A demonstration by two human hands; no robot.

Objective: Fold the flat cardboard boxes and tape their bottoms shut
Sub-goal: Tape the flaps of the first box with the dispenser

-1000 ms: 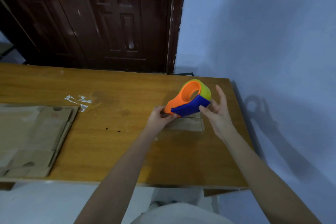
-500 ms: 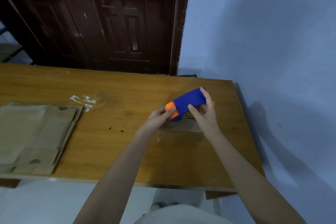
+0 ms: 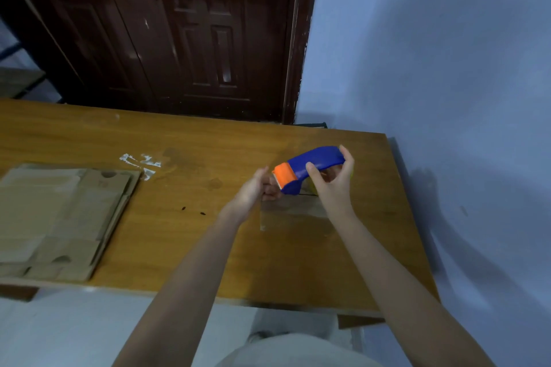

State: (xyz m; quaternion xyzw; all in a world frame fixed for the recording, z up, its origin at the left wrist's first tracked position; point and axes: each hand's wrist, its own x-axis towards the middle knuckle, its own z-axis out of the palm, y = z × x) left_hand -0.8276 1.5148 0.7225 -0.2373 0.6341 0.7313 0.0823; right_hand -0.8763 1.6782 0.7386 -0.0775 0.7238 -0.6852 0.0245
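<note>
Head view: right hand (image 3: pixel 334 185) grips tape dispenser (image 3: pixel 310 168), orange end down-left; left hand (image 3: pixel 253 192) pinches beside it.

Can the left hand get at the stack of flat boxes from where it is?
Probably yes: bare table lies between the left hand and the flat boxes, though its fingers seem busy at the tape dispenser.

Dim, bluish light is filling the room; soft shadows are falling on the wall (image 3: pixel 447 202) rightward, and wide-angle distortion is bending the slightly soft edges.
</note>
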